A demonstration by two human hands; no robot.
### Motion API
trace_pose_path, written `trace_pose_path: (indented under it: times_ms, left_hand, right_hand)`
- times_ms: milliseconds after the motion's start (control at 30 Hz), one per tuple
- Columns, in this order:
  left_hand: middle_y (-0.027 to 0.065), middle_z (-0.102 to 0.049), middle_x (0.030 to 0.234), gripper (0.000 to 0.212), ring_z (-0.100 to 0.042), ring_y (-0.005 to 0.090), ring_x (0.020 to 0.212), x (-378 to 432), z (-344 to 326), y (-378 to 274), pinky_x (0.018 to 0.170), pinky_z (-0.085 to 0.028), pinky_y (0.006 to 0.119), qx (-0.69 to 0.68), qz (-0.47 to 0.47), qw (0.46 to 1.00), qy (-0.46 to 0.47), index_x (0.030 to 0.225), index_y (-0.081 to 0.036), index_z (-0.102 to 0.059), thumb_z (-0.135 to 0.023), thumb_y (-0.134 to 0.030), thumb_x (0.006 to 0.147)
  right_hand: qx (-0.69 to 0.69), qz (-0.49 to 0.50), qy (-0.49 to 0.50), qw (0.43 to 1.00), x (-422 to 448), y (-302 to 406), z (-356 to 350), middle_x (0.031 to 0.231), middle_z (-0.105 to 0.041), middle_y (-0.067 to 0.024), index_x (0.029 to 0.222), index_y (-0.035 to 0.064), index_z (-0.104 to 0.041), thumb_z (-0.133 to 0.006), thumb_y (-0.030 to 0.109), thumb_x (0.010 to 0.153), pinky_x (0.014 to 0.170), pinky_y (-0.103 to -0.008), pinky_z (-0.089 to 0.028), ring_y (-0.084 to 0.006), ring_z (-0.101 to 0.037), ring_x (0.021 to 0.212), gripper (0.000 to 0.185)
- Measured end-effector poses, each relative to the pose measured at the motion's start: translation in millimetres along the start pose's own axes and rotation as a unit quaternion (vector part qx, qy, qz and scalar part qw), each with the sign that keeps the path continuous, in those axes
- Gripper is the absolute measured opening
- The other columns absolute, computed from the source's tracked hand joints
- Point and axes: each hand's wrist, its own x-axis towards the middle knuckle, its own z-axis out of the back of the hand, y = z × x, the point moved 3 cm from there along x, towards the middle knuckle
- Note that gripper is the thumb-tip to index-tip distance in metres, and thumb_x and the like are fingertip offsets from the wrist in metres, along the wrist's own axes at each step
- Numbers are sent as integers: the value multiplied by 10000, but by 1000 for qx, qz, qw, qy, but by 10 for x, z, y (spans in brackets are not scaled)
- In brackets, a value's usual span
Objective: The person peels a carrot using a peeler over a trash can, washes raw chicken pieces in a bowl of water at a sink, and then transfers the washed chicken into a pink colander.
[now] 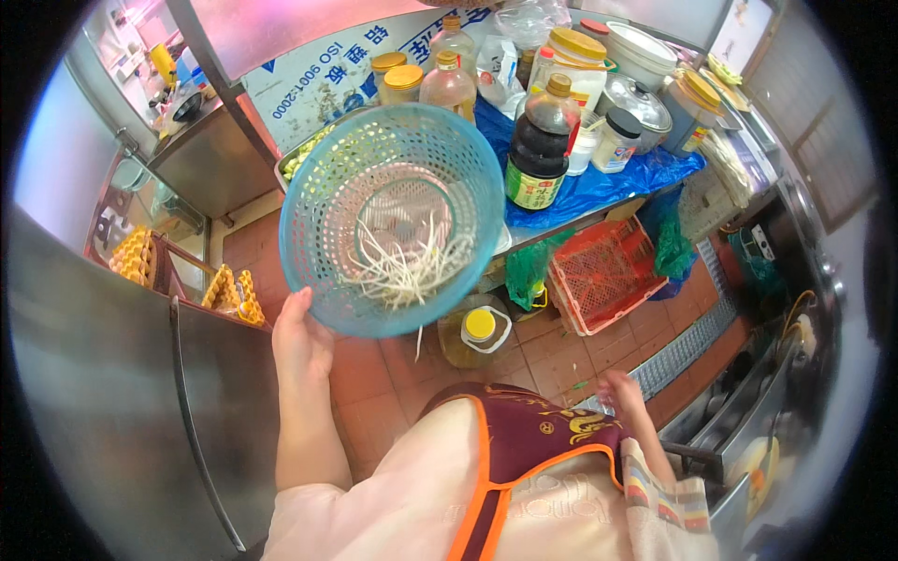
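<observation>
My left hand (pixel 303 343) grips the lower left rim of a blue plastic colander (pixel 316 210), its fingers partly hidden behind the wall. The colander is tilted so that I see into it. A small tangle of long, thin white vegetable strands, probably sprouts (pixel 403 273), lies at its lower side, and one strand hangs below the rim. My right hand (pixel 619 394) is lowered beside my maroon apron (pixel 540 428), away from the colander. It looks blurred, and how its fingers stand is unclear.
A counter with blue plastic sheeting (pixel 624 184) bears a dark sauce bottle (pixel 540 144), jars and a lidded pot (pixel 635 102). Below stand a red crate (pixel 607 273) and an oil jug (pixel 477 340). A steel refrigerator door (pixel 140 393) is at left, a metal floor drain (pixel 677 350) at right.
</observation>
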Motion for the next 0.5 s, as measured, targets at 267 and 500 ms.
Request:
trace_pose_path:
  times_ms: [267, 500]
  left_hand:
    - [107, -476, 1142, 329, -482, 246, 1040, 635, -41, 85, 852, -393, 406, 67, 61, 993, -80, 1094, -6, -458, -516, -212, 846]
    - [103, -438, 1154, 404, -468, 215, 1027, 194, -378, 841, 784, -400, 352, 159, 64, 985, -3, 1187, -66, -389, -523, -258, 857]
  right_hand:
    - [-36, -125, -141, 981, -696, -1636, 1032, 727, -599, -93, 881, 26, -574, -524, 185, 785, 508, -305, -453, -200, -582, 605, 193]
    - [-285, -17, -100, 953, -887, -2243, 1090, 683, -604, -112, 798, 16, -609, -533, 157, 742, 486, -318, -448, -206, -574, 545, 170]
